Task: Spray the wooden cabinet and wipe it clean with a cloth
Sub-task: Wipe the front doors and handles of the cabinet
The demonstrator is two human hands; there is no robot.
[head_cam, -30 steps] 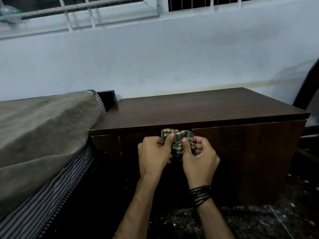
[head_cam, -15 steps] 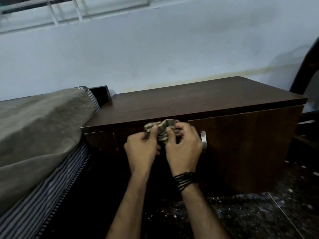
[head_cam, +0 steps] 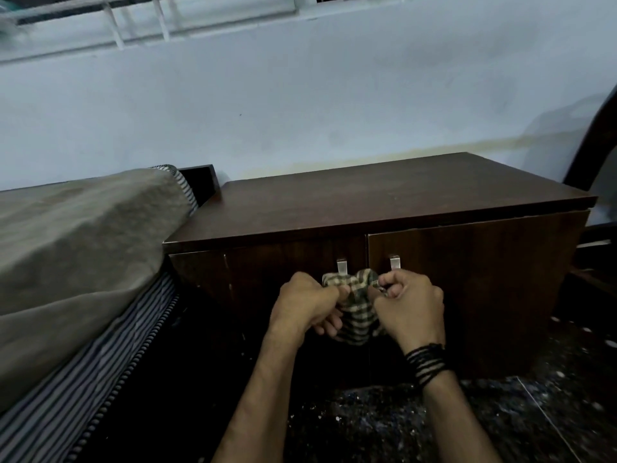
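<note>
A low dark wooden cabinet [head_cam: 384, 202] stands against the wall, with two doors and two small metal handles [head_cam: 341, 265] near its middle. In front of the doors I hold a bunched green-and-white checked cloth [head_cam: 359, 305] between both hands. My left hand [head_cam: 305, 304] grips its left side and my right hand [head_cam: 410, 307], with black thread round the wrist, grips its right side. No spray bottle is in view.
A mattress with a striped edge under a brownish cover [head_cam: 76, 248] lies close on the left, touching the cabinet's side. A dark speckled floor [head_cam: 434, 422] runs below. A dark chair-like frame [head_cam: 597, 152] stands at the right edge.
Both hands with the cloth have dropped from the cabinet's top edge to below the door handles, and both handles now show. The hands have pulled slightly apart on the cloth.
</note>
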